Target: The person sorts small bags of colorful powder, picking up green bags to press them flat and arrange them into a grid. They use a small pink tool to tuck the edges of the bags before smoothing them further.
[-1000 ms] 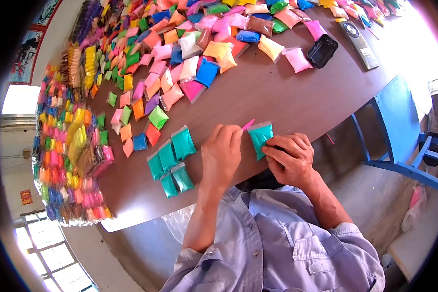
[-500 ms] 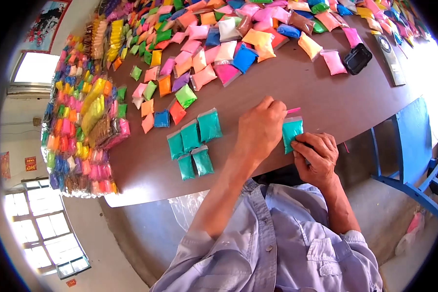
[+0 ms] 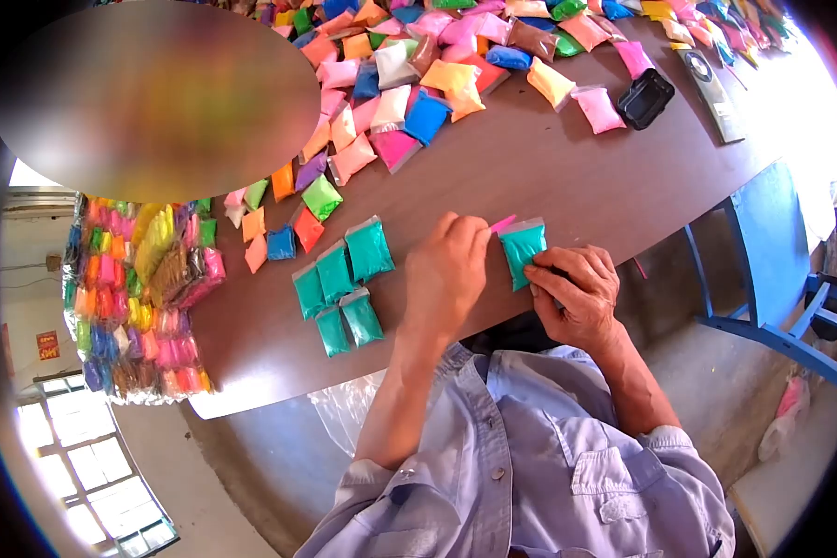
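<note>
My right hand (image 3: 578, 290) pinches the lower right side of a small clear bag of teal filling (image 3: 523, 249), thumb and fingers closed on its edge. My left hand (image 3: 448, 270) is closed, and a thin pink stick (image 3: 503, 223) sticks out from its fingertips toward the bag's top edge. Left of that hand, several similar teal bags (image 3: 334, 273) lie on the brown table (image 3: 456, 191) in two rows, three above and two below.
Many colourful small bags (image 3: 456, 84) spread over the table's far side. Stacked packs (image 3: 144, 298) stand at the left edge. A black open case (image 3: 646, 98) and a long grey object (image 3: 711, 96) lie at the right, above a blue chair (image 3: 763, 237). A blurred oval covers the upper left.
The whole view has shifted, so the table, hands and bags appear farther left. The right hand still grips the teal bag, and the pink stick stays at the left fingertips.
</note>
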`<state>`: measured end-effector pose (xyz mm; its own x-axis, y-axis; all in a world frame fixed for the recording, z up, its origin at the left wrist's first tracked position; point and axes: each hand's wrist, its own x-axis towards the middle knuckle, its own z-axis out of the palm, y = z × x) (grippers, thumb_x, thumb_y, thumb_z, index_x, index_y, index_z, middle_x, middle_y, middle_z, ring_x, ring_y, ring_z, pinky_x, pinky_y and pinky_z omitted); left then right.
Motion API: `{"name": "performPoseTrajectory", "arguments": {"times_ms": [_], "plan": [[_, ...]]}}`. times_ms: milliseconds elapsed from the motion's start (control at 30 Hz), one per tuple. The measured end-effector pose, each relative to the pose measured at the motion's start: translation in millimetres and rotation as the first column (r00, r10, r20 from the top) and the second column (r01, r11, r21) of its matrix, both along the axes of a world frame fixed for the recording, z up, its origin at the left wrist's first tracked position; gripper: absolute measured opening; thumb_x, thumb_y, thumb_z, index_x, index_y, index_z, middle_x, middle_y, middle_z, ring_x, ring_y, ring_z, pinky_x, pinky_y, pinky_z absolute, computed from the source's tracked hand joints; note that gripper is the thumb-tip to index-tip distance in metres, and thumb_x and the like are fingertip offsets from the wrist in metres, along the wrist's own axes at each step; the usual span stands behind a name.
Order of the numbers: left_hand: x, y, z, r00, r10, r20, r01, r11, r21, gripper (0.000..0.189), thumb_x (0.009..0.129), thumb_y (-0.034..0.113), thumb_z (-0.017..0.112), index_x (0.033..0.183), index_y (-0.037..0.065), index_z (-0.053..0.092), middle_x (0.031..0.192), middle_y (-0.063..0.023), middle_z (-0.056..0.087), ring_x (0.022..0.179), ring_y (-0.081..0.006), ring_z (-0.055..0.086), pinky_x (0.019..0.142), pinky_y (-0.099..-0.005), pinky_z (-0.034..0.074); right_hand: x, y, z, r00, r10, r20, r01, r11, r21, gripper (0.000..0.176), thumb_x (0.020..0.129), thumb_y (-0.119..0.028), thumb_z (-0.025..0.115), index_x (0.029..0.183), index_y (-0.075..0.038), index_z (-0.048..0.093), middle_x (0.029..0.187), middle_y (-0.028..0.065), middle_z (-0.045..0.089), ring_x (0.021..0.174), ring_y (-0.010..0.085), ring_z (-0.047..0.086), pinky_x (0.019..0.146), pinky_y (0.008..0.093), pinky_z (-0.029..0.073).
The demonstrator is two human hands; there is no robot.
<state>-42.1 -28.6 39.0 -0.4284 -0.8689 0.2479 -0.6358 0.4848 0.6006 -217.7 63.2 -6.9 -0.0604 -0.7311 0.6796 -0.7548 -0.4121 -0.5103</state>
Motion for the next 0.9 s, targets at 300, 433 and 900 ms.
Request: {"name": "performPoseTrajectory", "arguments": {"times_ms": [300, 433, 900], "plan": [[-2, 37, 5, 0.995, -0.047, -0.086, 0.057, 0.991, 0.118, 0.005, 0.095, 0.007, 0.072, 0.095, 0.003, 0.068, 0.087, -0.0121, 0.066, 0.075, -0.0322, 0.068, 0.065, -0.041, 0.053, -1, 0, -9, 1.0, -0.022, 0.019, 0.022, 0.999, -0.023, 0.028, 0.07, -0.002, 0.081, 0.095, -0.013, 0.076, 0.1, 0.0017, 0.071, 0.081, 0.0197, 0.068, 0.076, 0.0353, 0.05], [2, 12, -4, 1.0, 0.002, -0.006, -0.002, 1.0, 0.018, 0.005, 0.093, 0.006, 0.073, 0.096, 0.003, 0.069, 0.088, -0.0115, 0.067, 0.076, -0.032, 0.068, 0.065, -0.0402, 0.054, -1, -1, -6, 1.0, -0.001, 0.007, 0.001, 0.999, -0.034, 0.026, 0.071, -0.002, 0.081, 0.094, -0.013, 0.075, 0.1, 0.001, 0.071, 0.079, 0.0195, 0.067, 0.075, 0.0346, 0.05], [-28, -16, 8, 0.954, -0.234, 0.186, 0.236, 0.972, 0.011, 0.006, 0.095, 0.013, 0.07, 0.098, 0.009, 0.068, 0.093, -0.0094, 0.064, 0.079, -0.0378, 0.067, 0.066, -0.0478, 0.053, -2, 0, -6, 1.0, -0.003, 0.029, 0.004, 0.999, -0.031, 0.023, 0.071, -0.003, 0.082, 0.091, -0.012, 0.075, 0.098, 0.0019, 0.072, 0.08, 0.0205, 0.068, 0.075, 0.0347, 0.051]]}}
